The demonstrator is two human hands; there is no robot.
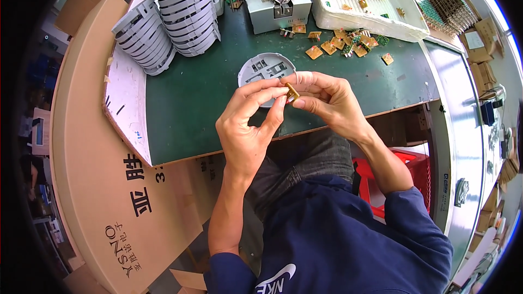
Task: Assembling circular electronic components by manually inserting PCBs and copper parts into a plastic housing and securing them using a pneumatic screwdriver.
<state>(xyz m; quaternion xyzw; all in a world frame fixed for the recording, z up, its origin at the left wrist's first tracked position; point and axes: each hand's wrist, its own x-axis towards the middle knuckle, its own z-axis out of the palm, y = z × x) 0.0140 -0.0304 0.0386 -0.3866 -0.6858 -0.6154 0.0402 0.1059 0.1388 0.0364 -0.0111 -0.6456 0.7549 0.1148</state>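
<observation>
Both hands meet above the near edge of the green worktop [190,98]. The left hand [248,125] and the right hand [327,100] pinch a small brass-coloured part [292,93] between them, fingers closed on it from either side. Just behind the hands, at twelve o'clock, lies a round grey plastic housing [261,68]. Loose brass parts [348,41] are scattered at one o'clock, and stacked grey housings [169,16] stand at ten o'clock.

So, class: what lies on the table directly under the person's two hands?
A round grey plastic disc with cut-outs lies on the green table. The left hand and right hand, pinching a small brass part, cover its near edge.
</observation>
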